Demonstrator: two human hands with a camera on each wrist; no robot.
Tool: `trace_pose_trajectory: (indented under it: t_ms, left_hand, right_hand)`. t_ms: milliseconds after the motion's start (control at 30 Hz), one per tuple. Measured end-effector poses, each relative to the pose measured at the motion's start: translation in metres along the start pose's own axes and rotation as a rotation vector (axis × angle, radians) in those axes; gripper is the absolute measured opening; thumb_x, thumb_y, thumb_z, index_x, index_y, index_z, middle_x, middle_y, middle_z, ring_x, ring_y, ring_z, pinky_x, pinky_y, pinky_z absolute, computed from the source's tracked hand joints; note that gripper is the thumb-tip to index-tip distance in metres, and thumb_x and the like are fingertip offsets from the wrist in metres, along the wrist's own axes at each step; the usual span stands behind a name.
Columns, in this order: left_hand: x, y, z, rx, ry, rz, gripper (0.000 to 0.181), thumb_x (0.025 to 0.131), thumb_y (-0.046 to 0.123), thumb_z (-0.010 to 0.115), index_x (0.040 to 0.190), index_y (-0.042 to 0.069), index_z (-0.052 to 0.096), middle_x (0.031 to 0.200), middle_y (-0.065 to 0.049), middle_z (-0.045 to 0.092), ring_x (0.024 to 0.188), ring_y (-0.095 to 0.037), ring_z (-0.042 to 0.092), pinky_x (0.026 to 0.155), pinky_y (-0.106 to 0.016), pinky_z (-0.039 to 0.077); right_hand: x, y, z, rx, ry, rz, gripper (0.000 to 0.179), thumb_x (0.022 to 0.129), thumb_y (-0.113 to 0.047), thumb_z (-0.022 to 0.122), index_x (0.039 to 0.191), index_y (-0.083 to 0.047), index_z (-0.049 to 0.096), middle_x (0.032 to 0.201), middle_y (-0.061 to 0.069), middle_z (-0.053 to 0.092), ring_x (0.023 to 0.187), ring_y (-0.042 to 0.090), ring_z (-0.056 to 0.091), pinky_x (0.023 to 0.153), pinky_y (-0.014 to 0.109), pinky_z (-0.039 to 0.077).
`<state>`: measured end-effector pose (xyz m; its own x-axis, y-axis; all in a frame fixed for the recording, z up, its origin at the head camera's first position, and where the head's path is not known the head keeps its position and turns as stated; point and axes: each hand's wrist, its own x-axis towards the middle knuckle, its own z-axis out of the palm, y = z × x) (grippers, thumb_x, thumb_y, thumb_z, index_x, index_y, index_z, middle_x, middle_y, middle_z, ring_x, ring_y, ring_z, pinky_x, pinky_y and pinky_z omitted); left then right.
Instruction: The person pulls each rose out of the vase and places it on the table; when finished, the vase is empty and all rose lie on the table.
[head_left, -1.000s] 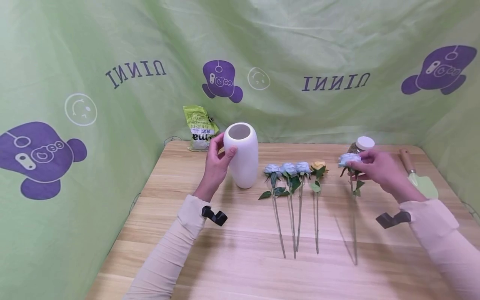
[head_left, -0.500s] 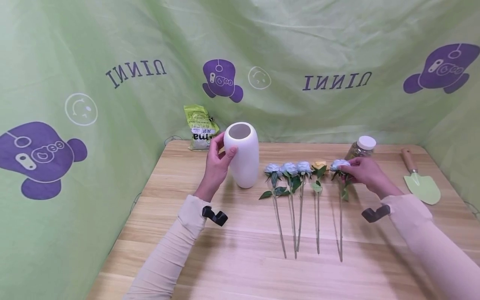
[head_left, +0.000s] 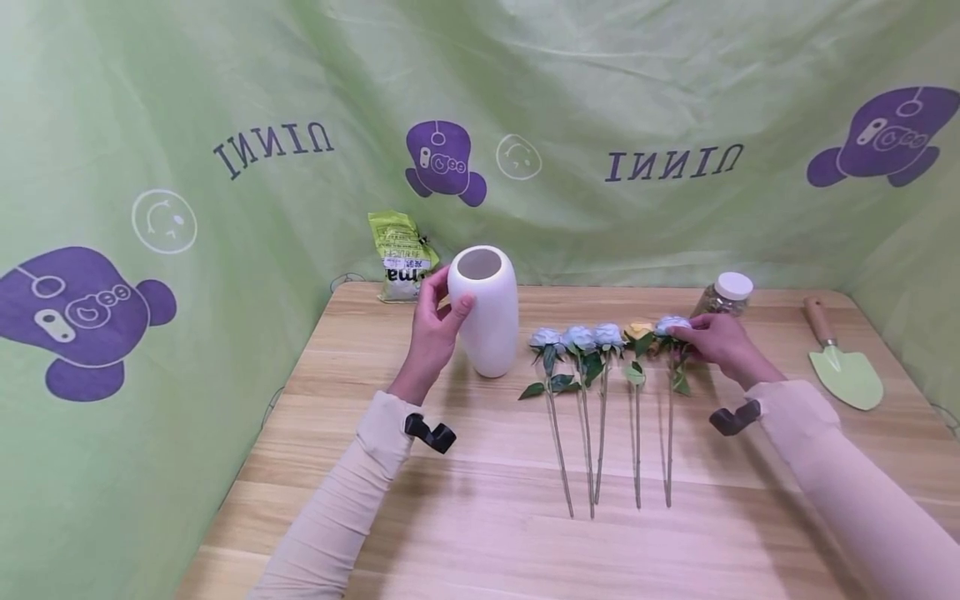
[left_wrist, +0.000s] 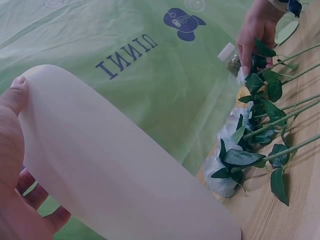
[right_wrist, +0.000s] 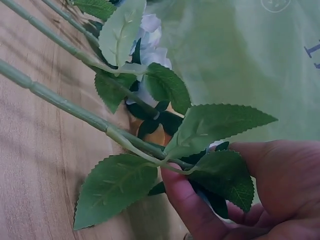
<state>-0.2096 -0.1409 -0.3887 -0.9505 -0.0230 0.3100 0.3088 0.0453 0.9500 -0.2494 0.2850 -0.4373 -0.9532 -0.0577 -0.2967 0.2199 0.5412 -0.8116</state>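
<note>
A tall white vase (head_left: 487,321) stands upright on the wooden table, its round mouth facing up. My left hand (head_left: 435,329) grips its upper left side, thumb in front and fingers behind. At the right end of a row of artificial roses, my right hand (head_left: 720,340) pinches a light blue rose (head_left: 671,326) just below its bloom. In the right wrist view, leaves (right_wrist: 117,190) of that rose partly cover the fingers. Beside it lies a yellow rose (head_left: 639,331). Further left are three light blue roses (head_left: 577,337), stems pointing toward me.
A green bag (head_left: 402,254) stands behind the vase. Behind my right hand is a clear jar (head_left: 723,296) with a white lid. A trowel (head_left: 847,375) with a wooden handle lies on the right of the table (head_left: 465,517). Green printed cloth (head_left: 570,75) walls the back and sides.
My right hand has brought the light blue rose leftward and lower, close to the yellow rose. The left hand and the vase have stayed in place.
</note>
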Motion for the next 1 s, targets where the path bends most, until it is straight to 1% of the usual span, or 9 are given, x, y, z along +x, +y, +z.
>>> trace_pose_trajectory:
  t_ms: [267,400,533,633,733,833,900,967,1000]
  left_hand:
    - [-0.002,0.002,-0.001,0.009,0.006,0.004,0.058,0.098,0.022,0.065,0.148,0.012,0.038,0.143,-0.012,0.048,0.133,-0.023,0.046,0.115,-0.046,0.041]
    - [-0.002,0.002,-0.001,0.006,0.003,0.007,0.058,0.098,0.021,0.065,0.148,0.011,0.038,0.142,-0.013,0.048,0.133,-0.023,0.046,0.115,-0.047,0.041]
    - [-0.002,0.001,-0.001,-0.001,0.000,0.007,0.058,0.098,0.020,0.065,0.148,0.011,0.038,0.142,-0.013,0.048,0.132,-0.023,0.046,0.115,-0.049,0.040]
    - [-0.001,0.001,-0.001,-0.003,-0.003,0.005,0.058,0.098,0.021,0.065,0.148,0.011,0.039,0.142,-0.013,0.048,0.132,-0.023,0.047,0.115,-0.049,0.040]
    - [-0.001,0.001,-0.001,-0.003,-0.005,0.005,0.058,0.098,0.023,0.066,0.148,0.012,0.039,0.142,-0.012,0.048,0.132,-0.022,0.047,0.115,-0.048,0.040]
    - [0.000,0.000,-0.002,-0.001,-0.003,0.006,0.058,0.097,0.025,0.066,0.147,0.012,0.040,0.142,-0.012,0.049,0.132,-0.022,0.047,0.115,-0.046,0.041]
    - [0.001,0.000,-0.002,-0.002,-0.002,0.003,0.059,0.097,0.026,0.067,0.147,0.012,0.040,0.142,-0.012,0.049,0.133,-0.023,0.047,0.115,-0.046,0.041]
    - [0.001,0.000,-0.002,-0.002,-0.003,-0.001,0.060,0.097,0.026,0.068,0.148,0.012,0.040,0.143,-0.012,0.049,0.134,-0.023,0.046,0.115,-0.046,0.040]
    - [0.001,0.000,-0.002,0.003,-0.004,-0.006,0.061,0.096,0.027,0.068,0.149,0.012,0.040,0.144,-0.011,0.049,0.134,-0.023,0.046,0.116,-0.047,0.040]
  right_hand:
    - [0.006,0.007,0.011,-0.021,-0.060,0.005,0.060,0.099,-0.031,0.062,0.136,0.014,0.045,0.084,0.003,0.069,0.063,0.006,0.068,0.066,0.030,0.063]
    - [0.003,0.008,0.014,-0.043,-0.078,0.019,0.061,0.100,-0.034,0.060,0.135,0.013,0.045,0.075,0.001,0.069,0.061,0.008,0.068,0.064,0.030,0.062]
    - [-0.002,0.006,0.013,-0.063,-0.085,0.019,0.068,0.101,-0.039,0.058,0.139,0.015,0.040,0.072,0.003,0.069,0.060,0.011,0.069,0.063,0.033,0.063]
    - [-0.006,0.006,0.010,-0.118,-0.075,-0.006,0.077,0.101,-0.044,0.056,0.142,0.018,0.036,0.077,0.006,0.070,0.061,0.013,0.069,0.063,0.034,0.063]
    - [-0.009,0.006,0.007,-0.174,-0.069,-0.025,0.081,0.100,-0.049,0.055,0.141,0.018,0.037,0.085,0.016,0.071,0.064,0.016,0.071,0.065,0.034,0.063]
    - [-0.012,0.005,0.003,-0.247,-0.060,-0.047,0.083,0.100,-0.053,0.052,0.140,0.018,0.038,0.101,0.029,0.070,0.072,0.020,0.072,0.074,0.039,0.062]
    - [-0.016,0.004,0.000,-0.316,-0.050,-0.069,0.085,0.100,-0.056,0.050,0.141,0.018,0.037,0.111,0.034,0.066,0.079,0.023,0.072,0.080,0.044,0.061]
    - [-0.021,0.004,-0.003,-0.356,-0.048,-0.081,0.086,0.101,-0.056,0.048,0.142,0.019,0.035,0.114,0.036,0.064,0.082,0.026,0.072,0.081,0.046,0.060]
    - [-0.023,0.003,-0.004,-0.371,-0.050,-0.089,0.085,0.101,-0.055,0.048,0.141,0.019,0.035,0.111,0.037,0.064,0.081,0.027,0.072,0.079,0.046,0.061]
